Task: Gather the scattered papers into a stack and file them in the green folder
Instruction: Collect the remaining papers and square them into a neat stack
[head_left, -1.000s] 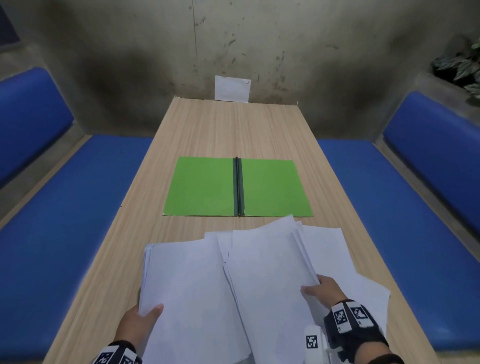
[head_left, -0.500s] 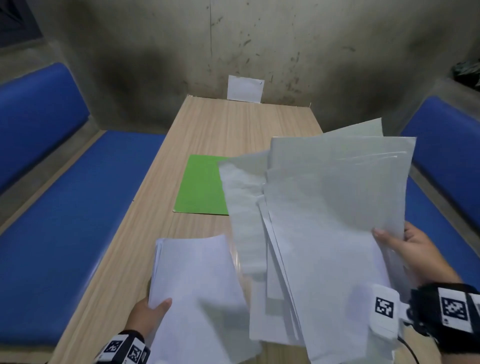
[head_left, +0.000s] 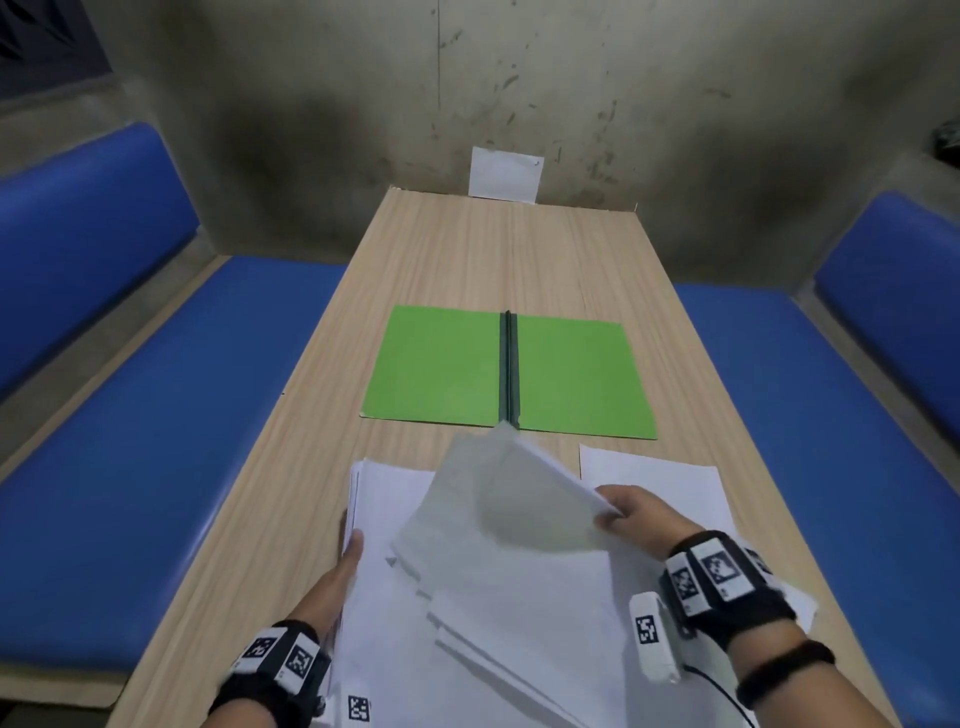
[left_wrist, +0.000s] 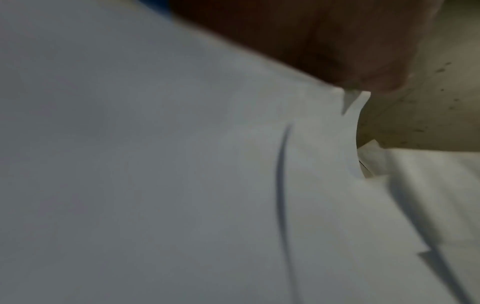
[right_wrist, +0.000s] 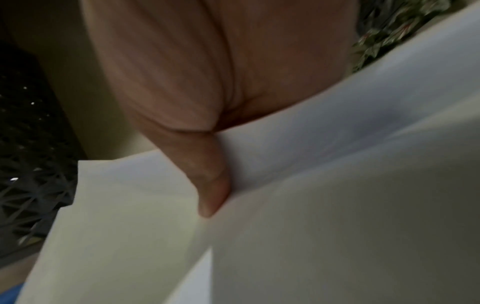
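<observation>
Pinching a loose sheaf of papers (head_left: 498, 509) at its right edge, thumb on top, our right hand (head_left: 636, 519) lowers it toward the pile; our left hand (head_left: 340, 577) steadies the pile's left edge, though we cannot tell how its fingers curl. Beneath lies the table (head_left: 493, 249), then the green folder (head_left: 441, 364) lying open just beyond the papers. One stray sheet (head_left: 670, 473) sits apart to the right. We judge the fanned sheaf may slide askew, since only one edge is pinched.
</observation>
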